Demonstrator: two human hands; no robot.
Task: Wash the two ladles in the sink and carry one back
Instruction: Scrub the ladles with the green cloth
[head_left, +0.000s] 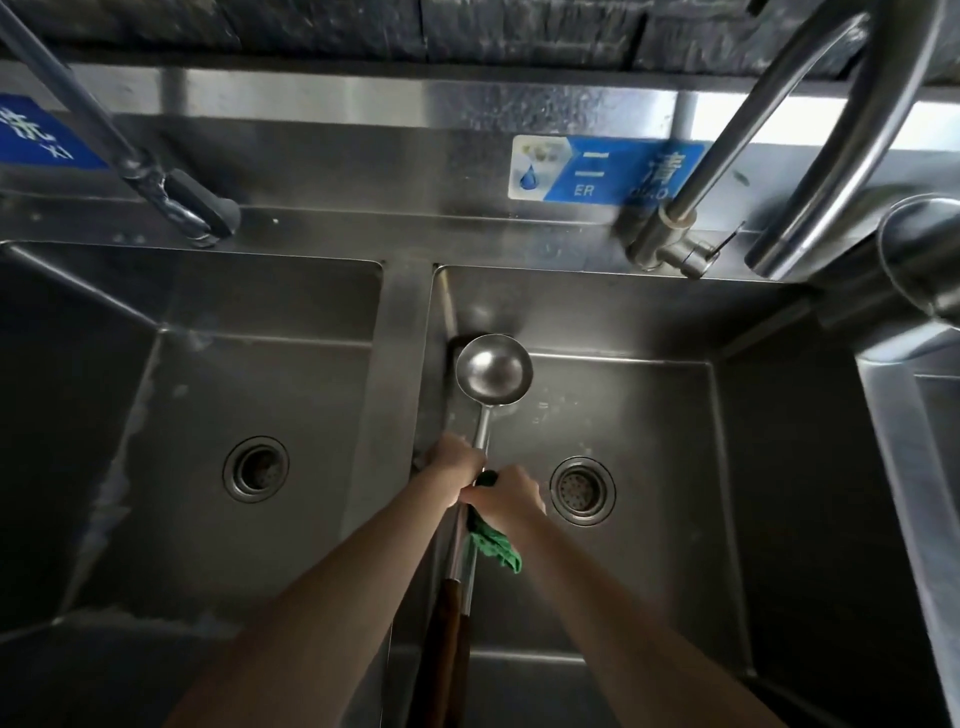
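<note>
From my feed I look down on a steel double sink (400, 332), its left basin (260, 364) and right basin (623, 395) parted by a narrow divider, each with a round drain near its front half. A curved faucet (753, 130) rises from the back rim at the right basin's far right corner, and a blue label (608, 169) sits on the backsplash behind that basin. Over the right basin, close to the divider, I see one ladle (493, 371) with its bowl toward the back wall and facing up; two long handles (452, 597) run side by side toward me (a second bowl I cannot make out). My left hand (457, 462) grips the shafts, and my right hand (506, 496) just beside it clutches a green cloth (496, 548) against them.
</note>
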